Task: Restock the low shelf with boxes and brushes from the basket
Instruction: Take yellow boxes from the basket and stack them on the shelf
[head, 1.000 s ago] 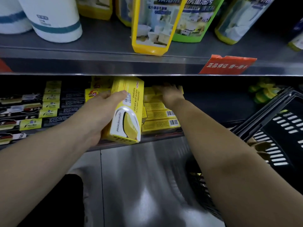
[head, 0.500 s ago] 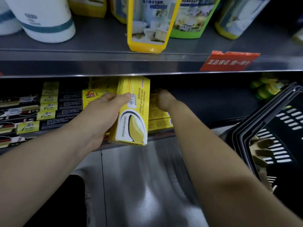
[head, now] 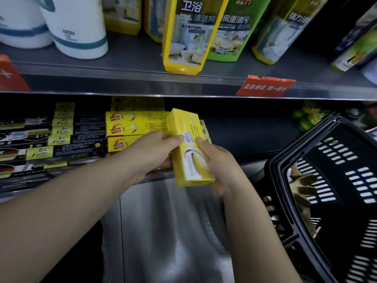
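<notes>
Both hands hold one yellow box [head: 188,139] with a white-and-yellow picture on its front, upright in front of the low shelf [head: 234,158]. My left hand [head: 155,152] grips its left side with the thumb on the front. My right hand [head: 220,162] grips its right side near the bottom. Behind it lies a stack of flat yellow boxes [head: 130,127] on the low shelf. The black basket [head: 306,144] stands at the right, with brown brushes [head: 302,186] inside.
Black-and-yellow boxes [head: 61,144] fill the low shelf's left part. The upper shelf [head: 142,82] carries white rolls [head: 77,29] and yellow and green cleaner pouches [head: 187,37], with a red tag [head: 265,86] on its edge. Green-yellow items [head: 306,119] lie far right.
My right hand has come back out of the shelf and taken hold of the yellow box's right side. The box has shifted right. The view has moved closer to the shelf.
</notes>
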Action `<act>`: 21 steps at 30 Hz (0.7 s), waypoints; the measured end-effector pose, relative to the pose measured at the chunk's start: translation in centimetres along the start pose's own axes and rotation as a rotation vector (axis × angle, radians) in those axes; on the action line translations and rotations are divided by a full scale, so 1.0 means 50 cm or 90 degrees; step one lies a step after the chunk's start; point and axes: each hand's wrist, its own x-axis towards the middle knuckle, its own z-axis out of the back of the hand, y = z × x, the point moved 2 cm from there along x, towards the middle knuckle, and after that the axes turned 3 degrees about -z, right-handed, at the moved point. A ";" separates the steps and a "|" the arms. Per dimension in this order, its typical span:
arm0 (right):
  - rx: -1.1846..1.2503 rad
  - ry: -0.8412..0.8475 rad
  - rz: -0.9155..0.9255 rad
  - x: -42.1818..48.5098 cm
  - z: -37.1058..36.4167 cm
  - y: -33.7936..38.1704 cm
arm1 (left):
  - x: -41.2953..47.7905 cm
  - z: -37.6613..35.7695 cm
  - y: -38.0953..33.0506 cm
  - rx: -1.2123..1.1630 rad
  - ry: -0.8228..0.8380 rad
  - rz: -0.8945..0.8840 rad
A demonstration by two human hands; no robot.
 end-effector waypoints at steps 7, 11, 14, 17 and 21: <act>-0.614 -0.280 0.091 0.154 0.056 0.103 | 0.001 0.034 -0.035 0.385 -0.061 -0.240; -0.971 -0.272 0.107 0.257 0.056 0.134 | 0.006 0.046 -0.032 0.558 -0.090 -0.324; -1.123 -0.218 0.174 0.314 0.054 0.135 | 0.019 0.052 -0.024 0.599 -0.084 -0.329; -1.167 -0.183 0.220 0.355 0.048 0.129 | 0.035 0.059 -0.024 0.604 -0.090 -0.324; -1.111 -0.134 0.251 0.403 0.030 0.120 | 0.052 0.058 -0.023 0.629 -0.104 -0.333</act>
